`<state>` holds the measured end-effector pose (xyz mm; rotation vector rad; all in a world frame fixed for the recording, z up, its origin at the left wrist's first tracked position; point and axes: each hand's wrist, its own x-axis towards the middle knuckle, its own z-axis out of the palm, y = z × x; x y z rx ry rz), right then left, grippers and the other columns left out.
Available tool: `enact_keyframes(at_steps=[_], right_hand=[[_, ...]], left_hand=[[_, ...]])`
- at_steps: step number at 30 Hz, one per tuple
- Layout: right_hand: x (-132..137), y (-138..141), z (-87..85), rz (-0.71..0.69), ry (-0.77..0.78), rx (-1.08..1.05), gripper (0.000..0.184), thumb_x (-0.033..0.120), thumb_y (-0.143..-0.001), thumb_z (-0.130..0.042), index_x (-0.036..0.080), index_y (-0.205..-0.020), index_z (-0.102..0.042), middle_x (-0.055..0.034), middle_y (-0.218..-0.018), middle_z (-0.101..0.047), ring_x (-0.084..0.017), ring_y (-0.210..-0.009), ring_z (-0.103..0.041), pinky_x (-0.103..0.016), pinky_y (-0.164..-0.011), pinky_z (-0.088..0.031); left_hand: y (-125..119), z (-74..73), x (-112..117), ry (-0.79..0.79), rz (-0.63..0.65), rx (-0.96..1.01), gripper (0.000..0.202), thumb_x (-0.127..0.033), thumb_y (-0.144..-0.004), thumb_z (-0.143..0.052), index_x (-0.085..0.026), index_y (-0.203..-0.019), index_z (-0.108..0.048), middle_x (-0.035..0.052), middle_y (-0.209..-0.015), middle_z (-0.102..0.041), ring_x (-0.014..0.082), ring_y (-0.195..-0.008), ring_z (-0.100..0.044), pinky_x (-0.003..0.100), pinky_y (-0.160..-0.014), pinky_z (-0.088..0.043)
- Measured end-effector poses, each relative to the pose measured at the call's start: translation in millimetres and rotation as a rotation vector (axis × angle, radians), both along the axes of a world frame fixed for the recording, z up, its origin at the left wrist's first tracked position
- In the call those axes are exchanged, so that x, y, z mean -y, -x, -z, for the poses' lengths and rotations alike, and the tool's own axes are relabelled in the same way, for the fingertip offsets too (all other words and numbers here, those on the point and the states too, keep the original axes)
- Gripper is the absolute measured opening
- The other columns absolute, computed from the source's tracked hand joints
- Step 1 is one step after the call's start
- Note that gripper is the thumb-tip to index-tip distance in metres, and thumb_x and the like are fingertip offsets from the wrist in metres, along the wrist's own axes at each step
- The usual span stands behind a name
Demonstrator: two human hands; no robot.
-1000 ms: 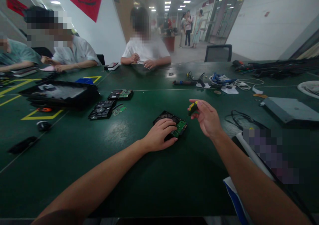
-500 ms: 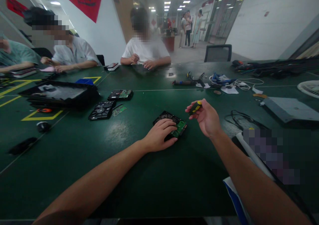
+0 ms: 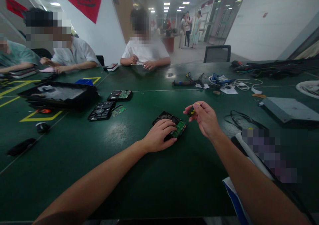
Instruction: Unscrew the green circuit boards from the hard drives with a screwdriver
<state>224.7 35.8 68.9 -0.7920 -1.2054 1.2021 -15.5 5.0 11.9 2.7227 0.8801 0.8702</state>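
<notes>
A black hard drive [image 3: 163,115] with a green circuit board [image 3: 179,129] lies on the green table in front of me. My left hand [image 3: 160,135] rests over it, fingers across the top and thumb along the near side, holding it against the table and covering its middle. Just right of the drive, my right hand [image 3: 205,118] is closed around a black and yellow screwdriver [image 3: 191,112]. The screwdriver's thin shaft points down toward the board's right end; whether its tip touches a screw is too small to tell.
Two more hard drives [image 3: 101,111] [image 3: 120,95] and a loose green circuit board [image 3: 119,110] lie to the left, near a black tray [image 3: 92,94]. A grey metal box [image 3: 290,109] and cables [image 3: 245,117] are at right. People sit across the table.
My right hand has turned, its fingers closing further around the screwdriver, whose handle has tipped so the shaft points toward the drive. My left hand and the drive stay put.
</notes>
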Motion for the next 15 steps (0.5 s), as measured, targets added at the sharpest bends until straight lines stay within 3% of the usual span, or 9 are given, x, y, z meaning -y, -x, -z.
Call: enact_keyframes(at_steps=[7, 11, 15], right_hand=[[-5.8, -3.9, 3.5, -0.060, 0.024, -0.079, 0.036, 0.059, -0.097, -0.065, 0.024, -0.096, -0.070, -0.0044, -0.091, -0.075, -0.020, -0.082, -0.074, -0.025, -0.053, -0.055], [-4.4, -4.5, 1.1, -0.042, 0.006, -0.044, 0.029, 0.053, -0.095, -0.071, 0.025, -0.103, -0.075, -0.0038, -0.092, -0.073, -0.018, -0.084, -0.072, -0.024, -0.054, -0.053], [-1.1, -2.7, -0.4, -0.007, -0.012, 0.015, 0.026, 0.050, -0.091, -0.077, 0.025, -0.094, -0.076, -0.0036, -0.090, -0.073, -0.016, -0.083, -0.069, -0.023, -0.057, -0.053]], left_hand=[[-0.5, 0.5, -0.5, -0.001, 0.011, 0.023, 0.038, -0.038, -0.098, -0.068, -0.022, -0.132, -0.065, 0.0125, -0.135, -0.066, 0.0321, -0.136, -0.057, 0.056, -0.115, -0.049], [-0.6, 0.5, -0.2, -0.009, 0.011, 0.029, 0.037, -0.038, -0.098, -0.068, -0.021, -0.131, -0.065, 0.0130, -0.135, -0.066, 0.0319, -0.136, -0.057, 0.055, -0.116, -0.049], [-0.4, -0.7, 0.6, -0.013, 0.005, 0.022, 0.037, -0.037, -0.099, -0.068, -0.020, -0.132, -0.065, 0.0136, -0.135, -0.067, 0.0320, -0.135, -0.057, 0.055, -0.116, -0.048]])
